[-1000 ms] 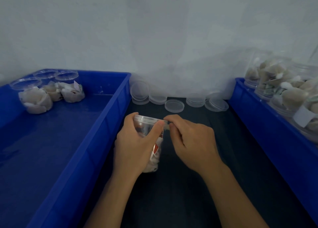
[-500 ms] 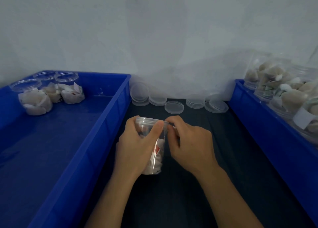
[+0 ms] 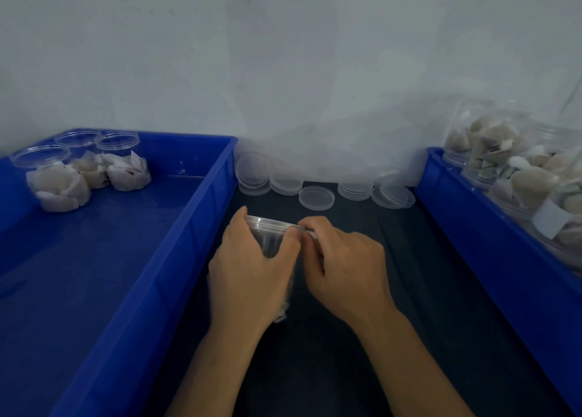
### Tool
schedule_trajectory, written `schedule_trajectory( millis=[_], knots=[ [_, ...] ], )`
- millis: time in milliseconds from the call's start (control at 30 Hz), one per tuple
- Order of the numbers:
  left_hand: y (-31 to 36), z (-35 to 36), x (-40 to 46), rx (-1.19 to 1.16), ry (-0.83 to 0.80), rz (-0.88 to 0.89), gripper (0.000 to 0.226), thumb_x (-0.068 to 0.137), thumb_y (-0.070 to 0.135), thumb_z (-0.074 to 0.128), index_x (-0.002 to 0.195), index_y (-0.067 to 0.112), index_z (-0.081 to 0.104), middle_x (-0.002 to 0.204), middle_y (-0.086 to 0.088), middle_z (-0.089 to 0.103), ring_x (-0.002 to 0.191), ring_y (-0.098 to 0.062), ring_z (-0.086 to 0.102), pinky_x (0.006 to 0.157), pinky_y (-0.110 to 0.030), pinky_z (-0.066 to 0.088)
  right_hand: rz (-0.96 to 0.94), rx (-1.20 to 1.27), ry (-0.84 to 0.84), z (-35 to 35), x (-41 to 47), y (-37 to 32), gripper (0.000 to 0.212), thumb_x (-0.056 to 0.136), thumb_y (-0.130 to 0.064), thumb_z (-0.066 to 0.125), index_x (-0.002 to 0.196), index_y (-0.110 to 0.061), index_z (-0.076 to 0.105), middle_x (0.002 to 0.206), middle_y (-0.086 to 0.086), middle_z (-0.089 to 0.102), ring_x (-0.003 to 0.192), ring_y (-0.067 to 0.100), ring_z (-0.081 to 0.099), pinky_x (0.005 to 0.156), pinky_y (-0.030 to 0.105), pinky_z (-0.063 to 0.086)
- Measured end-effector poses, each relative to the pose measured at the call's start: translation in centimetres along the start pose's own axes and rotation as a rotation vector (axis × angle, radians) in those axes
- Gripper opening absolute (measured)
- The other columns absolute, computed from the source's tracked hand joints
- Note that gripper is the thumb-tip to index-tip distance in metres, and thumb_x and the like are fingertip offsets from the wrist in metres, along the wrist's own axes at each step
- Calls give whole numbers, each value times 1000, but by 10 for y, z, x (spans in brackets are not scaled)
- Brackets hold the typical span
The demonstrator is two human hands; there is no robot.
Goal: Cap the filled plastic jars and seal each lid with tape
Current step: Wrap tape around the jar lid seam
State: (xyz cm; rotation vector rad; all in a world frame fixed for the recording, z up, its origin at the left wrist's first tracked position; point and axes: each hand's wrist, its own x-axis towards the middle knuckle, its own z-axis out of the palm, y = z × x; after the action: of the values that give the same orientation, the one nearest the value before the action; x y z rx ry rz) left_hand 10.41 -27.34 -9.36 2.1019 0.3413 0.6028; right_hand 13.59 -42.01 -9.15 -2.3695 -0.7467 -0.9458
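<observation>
- A capped clear jar (image 3: 272, 234) is held upright on the dark tabletop (image 3: 393, 290), between two blue bins.
- It is wrapped from the left by the left hand (image 3: 248, 271).
- Its lid rim is pinched at the right edge by the right hand (image 3: 343, 265), fingers curled.

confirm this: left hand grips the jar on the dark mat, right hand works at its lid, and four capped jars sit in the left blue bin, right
Not four. The head view shows three capped jars in the left blue bin. The rest holds: left hand grips the jar, right hand at its lid.
</observation>
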Motion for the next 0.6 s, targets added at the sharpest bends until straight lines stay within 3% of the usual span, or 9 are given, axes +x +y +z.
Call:
schedule_trajectory(
  millis=[167,333,433,600],
  knots=[
    [-5,0,3,-56,-33,-2,104,78,70,70,164,27,29,149,4,56,122,-8,55,92,-28,41,53,37,-60,-1,0,-1,38,109,-43,35,112,-23,68,78,-12,68,56,7,57,54,27,44],
    [-6,0,2,-121,-31,-7,107,72,76,63,163,30,31,148,7,56,123,-9,59,84,-22,43,98,110,-139,-4,0,0,34,108,-41,33,121,-29,62,75,-18,60,58,5,56,55,19,38],
    [-8,-1,3,-143,-29,-11,104,74,72,66,163,30,32,145,7,58,120,-9,60,80,-17,42,94,95,-176,-4,0,3,33,105,-41,33,125,-31,58,67,-19,52,53,5,53,51,28,46],
    [-9,-2,6,-179,-45,-18,95,79,62,69,161,28,36,139,8,61,118,-10,63,92,-27,51,129,59,-201,-6,0,12,38,103,-49,35,134,-37,53,59,-21,42,53,6,50,55,38,50]
  ],
)
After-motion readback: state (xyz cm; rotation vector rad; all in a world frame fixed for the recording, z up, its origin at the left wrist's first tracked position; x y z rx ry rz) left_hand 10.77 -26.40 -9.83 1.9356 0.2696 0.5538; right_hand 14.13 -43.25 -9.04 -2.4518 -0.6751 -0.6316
